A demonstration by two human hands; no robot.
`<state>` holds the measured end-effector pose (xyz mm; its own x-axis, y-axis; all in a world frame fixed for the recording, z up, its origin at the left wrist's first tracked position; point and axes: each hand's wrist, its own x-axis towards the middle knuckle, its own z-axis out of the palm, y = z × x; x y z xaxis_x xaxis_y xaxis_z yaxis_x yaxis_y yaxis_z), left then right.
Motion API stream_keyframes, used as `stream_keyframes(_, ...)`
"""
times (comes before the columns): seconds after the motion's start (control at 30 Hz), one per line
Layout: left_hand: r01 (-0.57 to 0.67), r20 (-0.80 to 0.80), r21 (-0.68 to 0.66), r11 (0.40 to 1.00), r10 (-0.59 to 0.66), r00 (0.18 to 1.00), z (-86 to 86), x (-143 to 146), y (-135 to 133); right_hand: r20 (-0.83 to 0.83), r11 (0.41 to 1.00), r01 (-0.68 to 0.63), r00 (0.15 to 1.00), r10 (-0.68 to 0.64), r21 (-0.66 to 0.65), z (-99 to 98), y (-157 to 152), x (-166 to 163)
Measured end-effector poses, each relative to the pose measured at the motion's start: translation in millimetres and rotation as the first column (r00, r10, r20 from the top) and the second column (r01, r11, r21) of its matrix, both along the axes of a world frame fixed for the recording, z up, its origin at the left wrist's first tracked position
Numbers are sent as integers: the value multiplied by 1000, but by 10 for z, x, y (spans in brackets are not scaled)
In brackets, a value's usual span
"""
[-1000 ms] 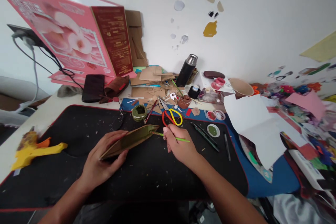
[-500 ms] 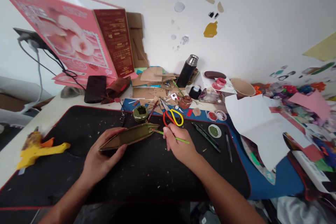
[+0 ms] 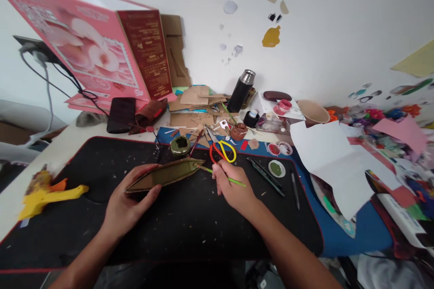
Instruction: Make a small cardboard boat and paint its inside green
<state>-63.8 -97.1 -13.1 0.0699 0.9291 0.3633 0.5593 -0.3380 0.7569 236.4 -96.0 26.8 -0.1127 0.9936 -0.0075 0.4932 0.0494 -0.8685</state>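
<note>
My left hand (image 3: 127, 205) is closed around one end of a boat-shaped cardboard piece (image 3: 169, 174), thumb on the near side and fingers behind. Green paint covers much of its inside; the end by my hand is bare brown. In my right hand (image 3: 233, 185) a thin paintbrush (image 3: 210, 171) with a bright green handle is pinched, its tip at the far right end of the cardboard piece. Just behind that piece stands an open jar of olive-green paint (image 3: 180, 146). Scissors (image 3: 222, 149) with red and yellow handles lie beyond my right hand.
A yellow glue gun (image 3: 47, 194) lies on the left of the black mat (image 3: 190, 230). Green paint fills a small lid (image 3: 277, 169) at the right, beside pens. Behind are cardboard scraps (image 3: 191, 119), a black thermos (image 3: 241, 91) and a brown paint jar (image 3: 239, 131). Paper sheets (image 3: 325, 153) lie at right.
The cardboard piece and my left hand have shifted slightly left in view. The brush tip stays at the piece's right end, and both holds are the same.
</note>
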Motion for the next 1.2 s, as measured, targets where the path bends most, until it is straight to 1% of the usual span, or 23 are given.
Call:
stream_keyframes(0.13,-7,-12,-10,1000,7,1000,-13,-10,4,-17,997,82,997,-82,0,-22,9,152)
stream_keyframes(0.2,-6,-19,-17,1000,6,1000,-8,-14,8,-17,995,101,995,-101,-1,-35,0,196)
stream_keyframes(0.4,-11,-5,-36,999,11,1000,10,-10,9,-49,996,85,995,-84,20,-29,-21,138)
stream_keyframes(0.6,-23,31,-64,998,25,999,-33,-23,20,-129,992,122,985,-117,34,-24,-14,168)
stream_keyframes(0.67,-25,39,-73,997,28,999,-46,-31,24,-118,994,110,987,-106,25,-25,-14,156)
stream_keyframes(0.77,-32,40,-83,996,36,999,-52,-35,25,-46,997,69,997,-68,14,-23,-7,127)
stream_keyframes(0.87,-33,43,-94,995,37,998,-44,-32,27,-13,996,86,996,-86,27,-20,7,148)
stream_keyframes(0.97,-40,56,-103,994,46,997,-33,-27,32,-31,991,127,991,-126,29,-28,11,201)
stream_keyframes(1.03,-40,68,-115,993,49,997,-30,-26,35,-71,990,136,988,-134,25,-36,4,209)
stream_keyframes(1.1,-38,78,-122,992,48,996,-31,-25,37,-102,992,125,987,-122,21,-39,-3,181)
stream_keyframes(1.2,-43,78,-113,993,52,996,-36,-25,37,-59,997,72,996,-70,17,-28,-3,111)
